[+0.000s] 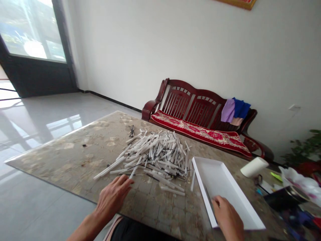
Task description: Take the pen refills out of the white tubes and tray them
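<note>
A heap of thin white tubes (160,150), with several dark thin rods among them, lies on the patterned table (62,155). At the heap's near edge, my left hand (115,192) is closed on the end of a white tube (133,171) that points away from me. My right hand (227,216) is over the near end of a shallow white box (233,182). Its fingers are closed on a thin dark rod (207,194), which lies along the box's left wall. The fingertips of both hands are partly hidden.
A white roll (254,166) stands right of the box, near a black cylinder (286,198) and a plastic bag (299,182). Small dark wire pieces (131,131) lie behind the heap. Beyond the table stands a wooden bench (198,110) with a red cushion.
</note>
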